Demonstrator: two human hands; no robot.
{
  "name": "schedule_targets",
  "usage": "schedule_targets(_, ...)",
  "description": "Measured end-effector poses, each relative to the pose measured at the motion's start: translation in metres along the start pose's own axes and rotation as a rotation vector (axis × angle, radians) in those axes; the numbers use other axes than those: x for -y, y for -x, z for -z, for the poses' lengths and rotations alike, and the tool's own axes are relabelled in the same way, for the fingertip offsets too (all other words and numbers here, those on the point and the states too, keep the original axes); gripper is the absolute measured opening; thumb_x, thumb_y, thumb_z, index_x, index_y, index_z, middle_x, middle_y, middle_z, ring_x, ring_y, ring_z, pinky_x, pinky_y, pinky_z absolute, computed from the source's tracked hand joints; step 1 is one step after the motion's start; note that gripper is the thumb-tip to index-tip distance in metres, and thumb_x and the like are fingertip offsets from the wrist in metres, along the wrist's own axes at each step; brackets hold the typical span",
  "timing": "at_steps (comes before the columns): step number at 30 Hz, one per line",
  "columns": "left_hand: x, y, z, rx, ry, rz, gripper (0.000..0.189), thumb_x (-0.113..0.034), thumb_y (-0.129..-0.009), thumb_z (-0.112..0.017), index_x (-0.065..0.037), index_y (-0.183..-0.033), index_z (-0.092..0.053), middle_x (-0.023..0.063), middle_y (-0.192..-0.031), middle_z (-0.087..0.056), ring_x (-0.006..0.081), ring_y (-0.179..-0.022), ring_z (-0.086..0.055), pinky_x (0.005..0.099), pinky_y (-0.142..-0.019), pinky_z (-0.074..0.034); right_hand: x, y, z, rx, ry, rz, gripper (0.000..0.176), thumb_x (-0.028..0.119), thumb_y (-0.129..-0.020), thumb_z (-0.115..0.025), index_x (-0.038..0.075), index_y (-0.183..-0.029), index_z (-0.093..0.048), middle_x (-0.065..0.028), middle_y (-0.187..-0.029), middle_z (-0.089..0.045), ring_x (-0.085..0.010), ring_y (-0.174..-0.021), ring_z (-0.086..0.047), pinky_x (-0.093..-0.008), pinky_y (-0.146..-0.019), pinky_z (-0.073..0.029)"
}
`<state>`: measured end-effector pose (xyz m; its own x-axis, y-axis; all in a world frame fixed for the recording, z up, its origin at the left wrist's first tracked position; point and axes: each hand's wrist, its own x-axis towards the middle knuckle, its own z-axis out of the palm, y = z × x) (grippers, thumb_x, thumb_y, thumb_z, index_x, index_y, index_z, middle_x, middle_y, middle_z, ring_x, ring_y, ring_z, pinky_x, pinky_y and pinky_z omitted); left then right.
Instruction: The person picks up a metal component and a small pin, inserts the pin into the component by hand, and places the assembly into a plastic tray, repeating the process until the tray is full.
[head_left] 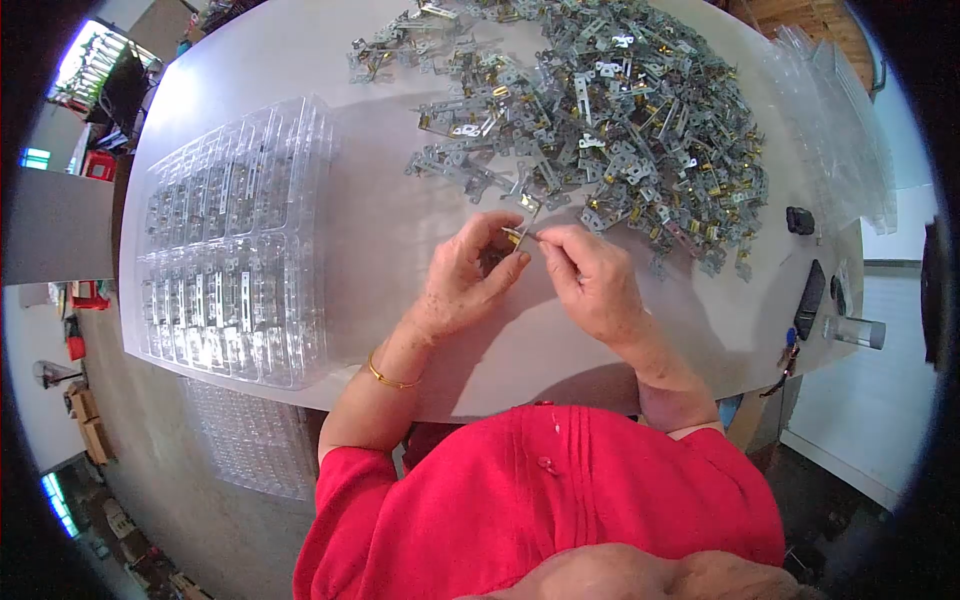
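Note:
My left hand point(470, 268) is closed, its thumb and fingers gripping a small metal bracket point(525, 208) with a brass-coloured piece on it. Close against the bracket's right side, my right hand point(598, 285) is pinched; whatever lies between its fingertips is too small to make out. Both hands are above the table, just in front of a large heap of similar grey metal brackets point(640, 130), many with brass-coloured parts. To the left are clear plastic trays point(316, 200) with brackets lined up in their compartments.
Clear plastic sheets or trays point(840, 130) lie at the far right. Nearby are a small black object point(800, 221), a dark elongated object point(811, 298) and a clear cylinder point(855, 331). More clear trays point(250, 440) sit below the table's left front edge.

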<state>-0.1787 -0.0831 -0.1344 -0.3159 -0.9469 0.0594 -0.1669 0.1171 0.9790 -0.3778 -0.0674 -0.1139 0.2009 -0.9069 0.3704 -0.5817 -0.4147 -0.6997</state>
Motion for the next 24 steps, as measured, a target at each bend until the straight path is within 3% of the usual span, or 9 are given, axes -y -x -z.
schedule_targets(2, 0.005, 0.001, -0.002, 0.002, -0.035, -0.004, 0.040, -0.008, -0.091, -0.075, -0.002, -0.128, -0.060, 0.0022, -0.088, -0.065, 0.0067, -0.077, -0.056, 0.0253, -0.068, -0.049, -0.003, 0.000, 0.000, -0.026, -0.019, -0.080, 0.009, 0.008, -0.095, -0.066, 0.006, -0.104, -0.064, -0.0163, -0.085, -0.069, -0.0360, -0.075, -0.069, -0.0431, -0.062, -0.052)
schedule_targets(8, 0.004, 0.002, -0.004, -0.006, -0.086, -0.052, 0.039, -0.007, -0.091, -0.073, -0.002, -0.128, -0.059, 0.0081, -0.090, -0.069, 0.0111, -0.078, -0.062, 0.0282, -0.071, -0.053, -0.005, 0.002, -0.003, 0.017, -0.024, -0.011, 0.009, 0.007, -0.096, -0.066, 0.006, -0.104, -0.065, -0.0166, -0.084, -0.069, -0.0374, -0.074, -0.069, -0.0431, -0.063, -0.052)
schedule_targets(11, 0.004, 0.003, -0.004, -0.008, -0.051, -0.070, 0.039, -0.008, -0.091, -0.073, -0.002, -0.128, -0.059, 0.0108, -0.092, -0.070, 0.0146, -0.083, -0.067, 0.0311, -0.074, -0.055, -0.002, -0.001, 0.000, -0.026, -0.078, -0.148, 0.008, 0.007, -0.096, -0.066, 0.006, -0.104, -0.065, -0.0179, -0.086, -0.069, -0.0373, -0.074, -0.069, -0.0417, -0.063, -0.053)
schedule_targets(14, 0.013, 0.003, -0.005, -0.004, -0.042, -0.066, 0.039, -0.009, -0.092, -0.072, -0.002, -0.128, -0.059, 0.0125, -0.094, -0.071, 0.0166, -0.086, -0.069, 0.0333, -0.076, -0.056, -0.002, 0.000, -0.002, 0.097, -0.079, -0.120, 0.006, 0.006, -0.097, -0.066, 0.004, -0.103, -0.065, -0.0190, -0.087, -0.069, -0.0370, -0.076, -0.070, -0.0393, -0.064, -0.053)
schedule_targets(18, 0.012, 0.002, -0.002, -0.036, -0.068, -0.104, 0.037, -0.010, -0.093, -0.071, -0.002, -0.127, -0.058, 0.0130, -0.094, -0.071, 0.0171, -0.085, -0.068, 0.0347, -0.075, -0.056, 0.000, -0.001, 0.000, 0.102, -0.098, -0.177, 0.007, 0.008, -0.099, -0.064, 0.003, -0.104, -0.065, -0.0188, -0.082, -0.066, -0.0274, -0.070, -0.070, -0.0371, -0.064, -0.052)
schedule_targets(19, 0.010, 0.002, 0.001, -0.042, -0.052, -0.081, 0.035, -0.010, -0.094, -0.069, -0.002, -0.126, -0.058, 0.0101, -0.091, -0.069, 0.0155, -0.082, -0.065, 0.0335, -0.074, -0.054, -0.004, 0.000, 0.001, 0.105, -0.124, -0.243, 0.008, 0.010, -0.102, -0.061, 0.003, -0.105, -0.065, -0.0121, -0.082, -0.069, -0.0153, -0.071, -0.065, -0.0331, -0.064, -0.051)
schedule_targets(22, 0.009, 0.000, 0.005, 0.000, 0.089, 0.024, 0.034, -0.010, -0.095, -0.068, -0.001, -0.125, -0.058, 0.0063, -0.089, -0.066, 0.0143, -0.081, -0.061, 0.0325, -0.073, -0.053, -0.015, 0.000, 0.006, 0.054, -0.252, -0.409, 0.009, 0.010, -0.105, -0.058, 0.005, -0.108, -0.065, -0.0053, -0.092, -0.072, -0.0077, -0.079, -0.062, -0.0271, -0.068, -0.050)
schedule_targets(23, 0.013, -0.001, 0.004, 0.049, 0.174, 0.033, 0.033, -0.011, -0.095, -0.068, -0.001, -0.125, -0.058, 0.0055, -0.089, -0.065, 0.0137, -0.081, -0.061, 0.0320, -0.073, -0.052, -0.027, 0.002, 0.002, 0.004, -0.373, -0.318, 0.012, 0.011, -0.107, -0.056, 0.005, -0.112, -0.065, -0.0028, -0.104, -0.071, -0.0072, -0.085, -0.061, -0.0236, -0.073, -0.050)
schedule_targets(24, 0.016, -0.002, 0.004, 0.101, 0.260, 0.040, 0.032, -0.012, -0.095, -0.068, -0.001, -0.124, -0.059, 0.0047, -0.089, -0.065, 0.0132, -0.081, -0.060, 0.0315, -0.073, -0.051, -0.024, 0.000, 0.000, -0.039, -0.454, -0.302, 0.013, 0.011, -0.107, -0.056, 0.005, -0.114, -0.065, -0.0035, -0.104, -0.071, -0.0079, -0.087, -0.062, -0.0241, -0.074, -0.051)
